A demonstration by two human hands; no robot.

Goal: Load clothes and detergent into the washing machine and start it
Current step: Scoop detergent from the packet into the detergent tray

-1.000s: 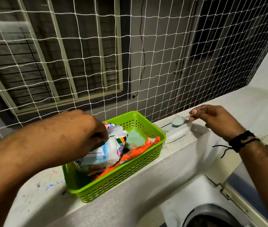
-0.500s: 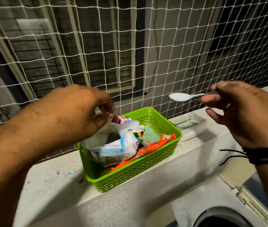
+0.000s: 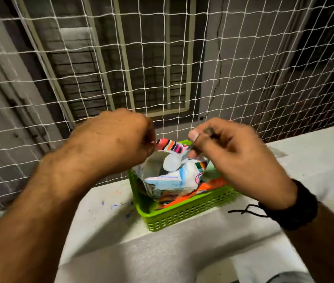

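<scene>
We see a green basket (image 3: 184, 216) on a white ledge (image 3: 108, 221). In the basket stands a soap bag (image 3: 170, 180) with its top open, and an orange packet (image 3: 213, 185) lies beside it at 3 o'clock. Our left hand (image 3: 108, 144) is closed and pinches the bag's top edge at 9 o'clock. Our right hand (image 3: 229, 158) is closed too. It holds the handle of a white spoon (image 3: 171, 162), and the round end of the spoon sits in the mouth of the bag. A black band (image 3: 298, 207) is on our right wrist, with a loose string hanging out toward 9 o'clock.

Behind the basket, at 12 o'clock, a white net (image 3: 182, 68) runs right along the back of the ledge. It closes off that side. A window (image 3: 141, 64) shows through it.

Small paint spots (image 3: 113, 205) mark the ledge at 9 o'clock from the basket. The ledge has bare room on both sides of the basket. The basket's front wall is near the front edge of the ledge.
</scene>
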